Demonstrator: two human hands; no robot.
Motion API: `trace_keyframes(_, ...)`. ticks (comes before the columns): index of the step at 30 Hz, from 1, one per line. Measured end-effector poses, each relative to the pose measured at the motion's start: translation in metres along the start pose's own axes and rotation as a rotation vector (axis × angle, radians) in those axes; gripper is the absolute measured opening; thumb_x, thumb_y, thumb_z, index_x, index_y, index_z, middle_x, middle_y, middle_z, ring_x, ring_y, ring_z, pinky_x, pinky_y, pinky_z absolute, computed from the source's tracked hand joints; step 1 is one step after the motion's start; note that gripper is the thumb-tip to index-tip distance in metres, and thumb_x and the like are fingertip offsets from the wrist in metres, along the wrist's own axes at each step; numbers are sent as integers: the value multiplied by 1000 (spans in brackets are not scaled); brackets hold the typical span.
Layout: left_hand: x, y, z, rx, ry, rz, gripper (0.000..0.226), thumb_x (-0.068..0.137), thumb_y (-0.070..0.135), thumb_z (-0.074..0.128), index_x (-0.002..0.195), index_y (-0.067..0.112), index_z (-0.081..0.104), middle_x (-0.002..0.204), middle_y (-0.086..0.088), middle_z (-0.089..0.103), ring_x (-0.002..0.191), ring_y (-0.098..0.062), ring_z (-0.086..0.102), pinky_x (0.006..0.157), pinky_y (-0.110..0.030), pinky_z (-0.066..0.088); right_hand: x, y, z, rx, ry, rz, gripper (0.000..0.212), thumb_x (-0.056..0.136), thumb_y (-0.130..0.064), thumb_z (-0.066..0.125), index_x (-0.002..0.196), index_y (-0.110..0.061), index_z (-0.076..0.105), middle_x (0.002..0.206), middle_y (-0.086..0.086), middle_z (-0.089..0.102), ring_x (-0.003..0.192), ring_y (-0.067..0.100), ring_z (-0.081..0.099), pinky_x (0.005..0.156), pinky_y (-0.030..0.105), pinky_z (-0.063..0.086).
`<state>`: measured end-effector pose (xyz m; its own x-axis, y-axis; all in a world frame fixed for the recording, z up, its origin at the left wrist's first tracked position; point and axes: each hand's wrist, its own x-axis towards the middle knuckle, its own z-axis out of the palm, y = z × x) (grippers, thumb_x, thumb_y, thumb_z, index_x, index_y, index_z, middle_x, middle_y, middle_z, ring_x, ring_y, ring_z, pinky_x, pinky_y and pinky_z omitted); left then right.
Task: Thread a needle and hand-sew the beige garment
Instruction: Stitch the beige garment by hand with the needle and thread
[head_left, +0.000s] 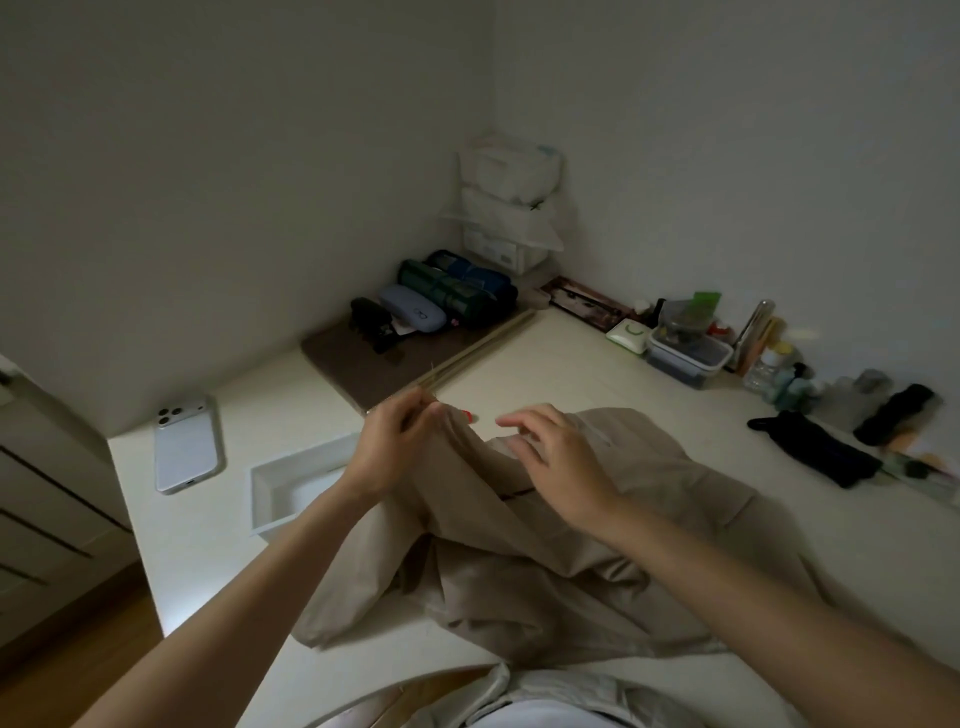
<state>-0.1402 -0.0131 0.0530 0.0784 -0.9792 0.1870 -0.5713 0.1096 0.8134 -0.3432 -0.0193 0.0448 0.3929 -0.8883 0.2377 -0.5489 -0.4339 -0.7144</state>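
Garment (545, 561): mid-frame on the table (571, 364), one fold lifted toward upper left.
Left hand (389, 447): pinches the fold's peak.
Right hand (556, 457): fingers loose, empty, just right of that peak.
Fold axis: lower centre up to the left hand.

Desk tally, counted outward from the beige garment (545, 561)
One garment was logged, with two hands at it: left hand (395, 447) and right hand (556, 462). Left of the garment were one white phone (187, 449) and one white tray (267, 499). Beyond it lay one brown mat (353, 364), two thin rods (478, 349) and one blue glasses case (413, 312).
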Motion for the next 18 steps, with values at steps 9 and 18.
trace_keyframes(9,-13,3,6,8,-148,113,12,93,15,59,89,24,67,75,9,63,65,-1,55,60,-14,41,37,-41,15,273,6,104,10,94,-13,56,95,-13,66,91,-4,66,79,-1,58,68,2,43)
trace_keyframes(18,-20,-8,4,435,-314,54,25,94,20,55,116,21,66,107,7,58,100,-8,55,85,-20,46,60,-44,-4,577,57,257,19,100,-9,41,88,-14,55,84,4,65,83,15,65,77,24,56)
